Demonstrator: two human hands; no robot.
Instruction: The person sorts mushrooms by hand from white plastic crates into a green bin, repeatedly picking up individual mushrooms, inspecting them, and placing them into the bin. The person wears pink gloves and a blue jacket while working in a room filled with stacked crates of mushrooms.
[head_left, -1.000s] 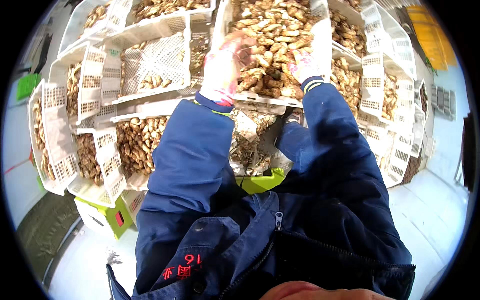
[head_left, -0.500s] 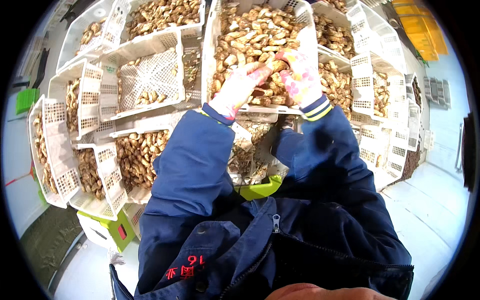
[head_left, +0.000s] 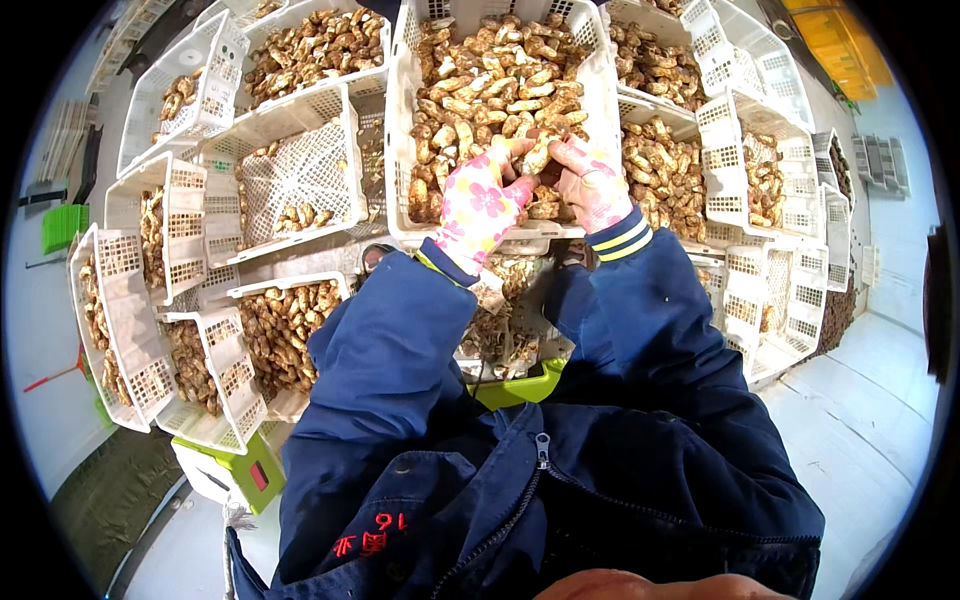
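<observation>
Both hands, in white gloves with pink flowers and bare fingertips, are over the near end of a white plastic crate (head_left: pixel 402 110). The crate is filled with brown-and-cream mushrooms (head_left: pixel 490 85). One mushroom (head_left: pixel 538 153) sits between them: my left hand (head_left: pixel 482 205) closes its fingers on it from the left. My right hand (head_left: pixel 592 188) pinches it from the right, fingers bent. More mushrooms lie just beneath and beyond my fingertips. The gloves hide part of the crate's near wall.
More white crates with mushrooms stand on both sides. A left one (head_left: pixel 290 165) holds only a few mushrooms on its mesh floor. Below my hands, trimmings (head_left: pixel 500 330) lie above a lime-green bin (head_left: pixel 522 388). A white-and-green box (head_left: pixel 235 470) stands lower left; yellow crates (head_left: pixel 835 45) are far right.
Both hands have drawn nearer to the crate's near edge, and the left has turned to show its flowered back. A mushroom now shows plainly between them. The whole view has shifted slightly.
</observation>
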